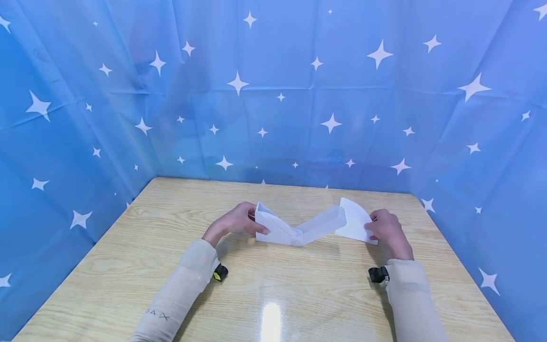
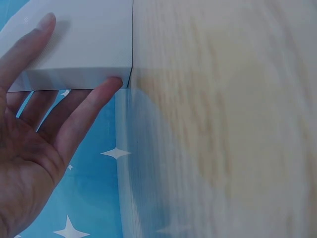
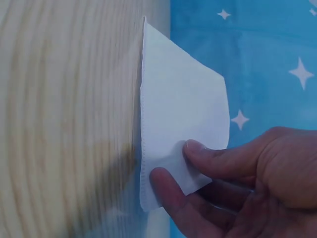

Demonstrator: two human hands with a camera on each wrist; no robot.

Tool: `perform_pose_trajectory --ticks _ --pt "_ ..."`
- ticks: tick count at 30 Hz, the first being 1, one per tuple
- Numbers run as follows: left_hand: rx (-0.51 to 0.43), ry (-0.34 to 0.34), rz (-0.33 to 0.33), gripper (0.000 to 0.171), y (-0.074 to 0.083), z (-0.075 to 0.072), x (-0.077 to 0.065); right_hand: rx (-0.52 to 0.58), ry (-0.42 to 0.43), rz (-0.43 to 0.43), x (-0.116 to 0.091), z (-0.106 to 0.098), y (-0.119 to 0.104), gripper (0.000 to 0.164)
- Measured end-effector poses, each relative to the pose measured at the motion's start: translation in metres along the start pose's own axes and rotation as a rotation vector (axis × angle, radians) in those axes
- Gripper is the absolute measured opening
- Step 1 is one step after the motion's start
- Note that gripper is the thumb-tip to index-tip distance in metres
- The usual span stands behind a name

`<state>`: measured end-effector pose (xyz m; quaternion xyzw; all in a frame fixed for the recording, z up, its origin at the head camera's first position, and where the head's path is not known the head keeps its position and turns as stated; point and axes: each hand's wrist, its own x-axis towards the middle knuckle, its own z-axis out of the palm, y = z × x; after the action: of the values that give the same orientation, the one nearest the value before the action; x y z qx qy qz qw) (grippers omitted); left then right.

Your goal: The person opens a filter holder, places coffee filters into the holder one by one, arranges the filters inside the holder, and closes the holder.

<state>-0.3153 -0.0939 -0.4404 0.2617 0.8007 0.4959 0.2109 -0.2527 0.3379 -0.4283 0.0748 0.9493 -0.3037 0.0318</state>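
My left hand (image 1: 237,219) grips the left end of a white box (image 1: 273,230), thumb in front and fingers at its back. A frosted, see-through lid (image 1: 322,223) hangs open from the box's right end, slanting up to the right. In the left wrist view the thumb lies flat on the box (image 2: 94,42). On the right, my right hand (image 1: 386,229) pinches a flat white fan-shaped sheet, seemingly a paper coffee filter (image 1: 353,219), by its lower right corner. A crimped seam runs along one straight edge of the filter (image 3: 178,99). The lid's tip overlaps the filter in the head view.
Both hands work over a light wood-grain table (image 1: 273,280). A blue curtain (image 1: 290,109) with white stars encloses the table's back and sides. Small black devices, one a wrist camera (image 1: 378,274), are worn on both wrists.
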Motion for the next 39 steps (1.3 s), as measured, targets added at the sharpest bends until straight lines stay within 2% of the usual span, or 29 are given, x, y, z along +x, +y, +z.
perform_pose_trajectory --ticks 11,21,39 --pt "-0.003 -0.006 -0.005 0.038 0.001 -0.001 0.000 0.049 -0.005 -0.030 -0.003 -0.011 -0.012 0.024" --pt "-0.014 -0.006 -0.005 0.037 0.000 0.000 0.000 0.000 0.045 -0.053 -0.009 -0.020 -0.019 0.030" --pt "-0.008 -0.003 -0.007 0.037 0.001 0.000 0.000 0.022 0.138 -0.067 -0.022 -0.033 -0.040 0.035"
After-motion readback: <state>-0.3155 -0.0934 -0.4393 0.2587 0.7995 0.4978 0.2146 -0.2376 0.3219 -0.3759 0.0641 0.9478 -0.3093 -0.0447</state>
